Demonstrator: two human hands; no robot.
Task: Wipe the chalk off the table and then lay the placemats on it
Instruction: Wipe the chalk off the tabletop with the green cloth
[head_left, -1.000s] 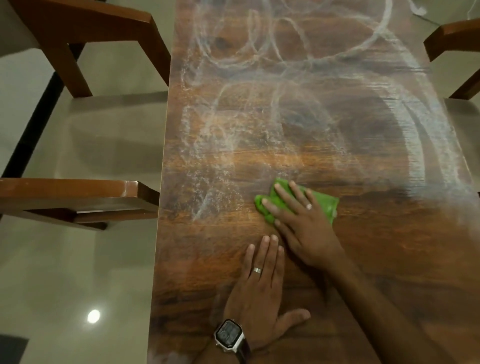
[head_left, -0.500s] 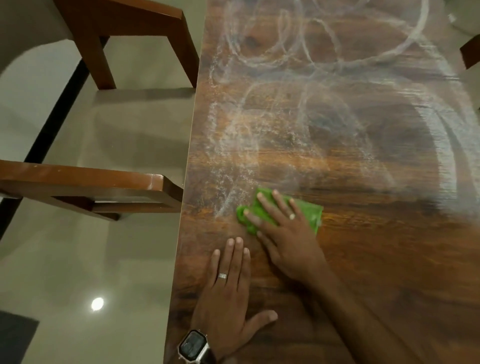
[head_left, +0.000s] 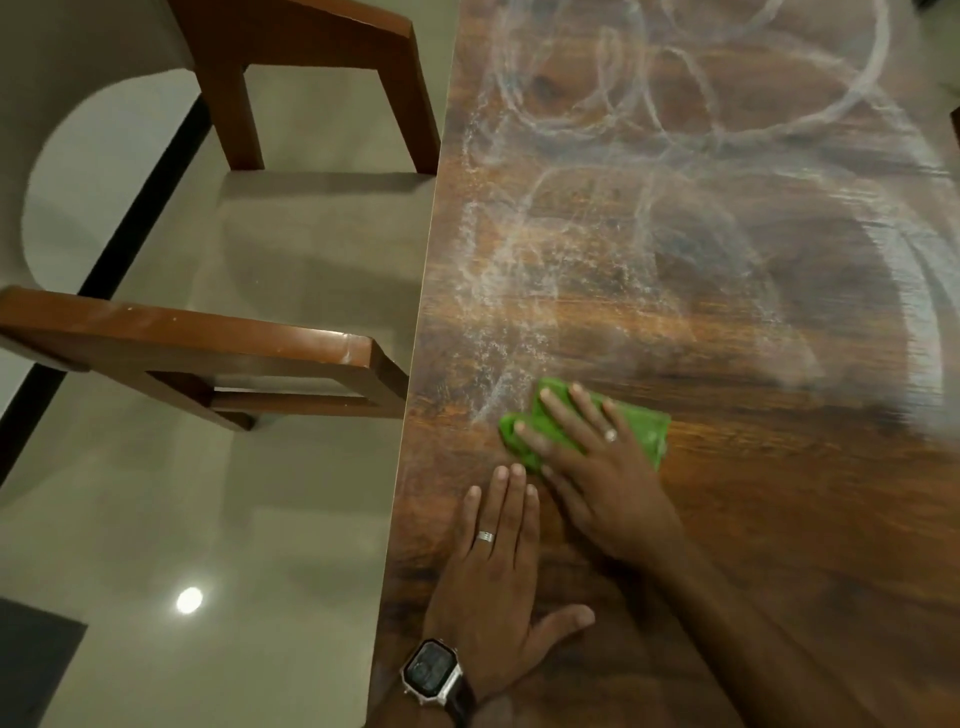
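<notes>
Table (head_left: 779, 519) chalk (head_left: 597, 270) remains; right hand (head_left: 602, 467) pressed cloth (head_left: 644, 426) leftward.

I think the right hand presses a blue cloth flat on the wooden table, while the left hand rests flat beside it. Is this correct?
Not quite: the cloth is green, not blue, as the head view shows. The rest holds: the right hand presses it flat on the wooden table, and the left hand rests flat beside it.

A home dining room is showing here: a wood-grain desk (head_left: 675, 519), wooden chairs (head_left: 208, 353) standing alongside, and glossy floor tiles (head_left: 156, 519) reflecting a ceiling light.
</notes>
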